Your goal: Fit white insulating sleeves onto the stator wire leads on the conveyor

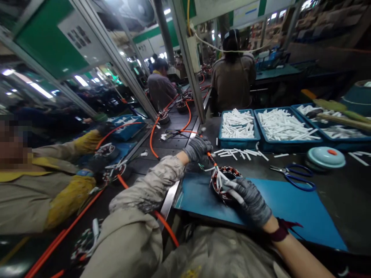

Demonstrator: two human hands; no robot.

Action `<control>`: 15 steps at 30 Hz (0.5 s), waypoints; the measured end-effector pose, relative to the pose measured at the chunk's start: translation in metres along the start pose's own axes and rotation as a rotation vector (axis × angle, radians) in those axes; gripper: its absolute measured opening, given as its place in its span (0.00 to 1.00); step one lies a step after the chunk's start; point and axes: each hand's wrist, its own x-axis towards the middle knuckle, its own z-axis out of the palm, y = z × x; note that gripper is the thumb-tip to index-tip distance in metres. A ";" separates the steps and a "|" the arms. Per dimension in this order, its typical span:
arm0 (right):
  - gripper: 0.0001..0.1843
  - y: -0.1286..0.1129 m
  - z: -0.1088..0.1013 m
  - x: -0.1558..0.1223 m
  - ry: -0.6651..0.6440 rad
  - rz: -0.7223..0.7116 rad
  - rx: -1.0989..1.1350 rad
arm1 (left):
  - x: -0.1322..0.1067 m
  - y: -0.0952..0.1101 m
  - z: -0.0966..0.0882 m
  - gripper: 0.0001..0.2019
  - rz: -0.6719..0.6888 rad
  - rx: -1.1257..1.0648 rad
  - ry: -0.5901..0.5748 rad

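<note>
Presently two gloved hands (198,148) (252,201) touch one orange cable (209,156) and one ring (215,183)

Scissors (286,171) lie right of the coil ring (215,185), before the trays (285,146).

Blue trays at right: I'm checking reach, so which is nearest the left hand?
The leftmost tray of the row; the middle tray and right tray stand progressively farther from the left hand.

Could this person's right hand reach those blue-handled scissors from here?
Probably yes: nothing visible stands between the right hand and the scissors, though it would likely have to leave the wire-wound ring first.
</note>
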 end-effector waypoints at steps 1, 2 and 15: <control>0.17 0.004 -0.003 -0.002 0.040 0.050 0.048 | -0.013 0.001 -0.009 0.07 -0.022 0.036 0.076; 0.18 0.008 -0.006 -0.003 0.083 0.106 0.088 | -0.027 0.002 -0.016 0.09 -0.042 0.066 0.155; 0.24 0.023 -0.063 -0.009 -0.083 0.047 0.142 | -0.112 0.012 0.043 0.22 -0.198 -0.782 0.022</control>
